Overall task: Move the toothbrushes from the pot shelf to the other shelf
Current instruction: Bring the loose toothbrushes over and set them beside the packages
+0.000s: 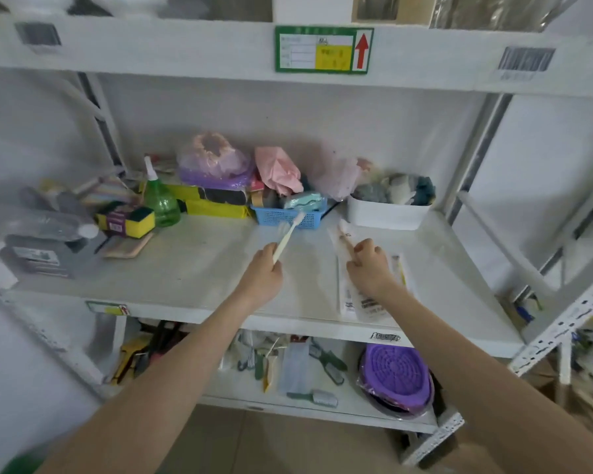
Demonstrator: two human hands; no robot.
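Note:
My left hand (264,271) grips the lower end of a cream toothbrush (290,234), whose head points up and right toward a blue basket (281,217). My right hand (368,265) rests on packaged toothbrushes (356,302) that lie flat on the white middle shelf (185,268). It pinches the upper part of one clear packet (341,234). Both hands are over the middle shelf, about a hand's width apart.
At the shelf's back stand a green spray bottle (161,200), sponges (125,222), bagged items and a white bin (387,213). The lower shelf (240,391) holds brushes and a purple strainer (396,374). An upper shelf beam (185,46) runs overhead.

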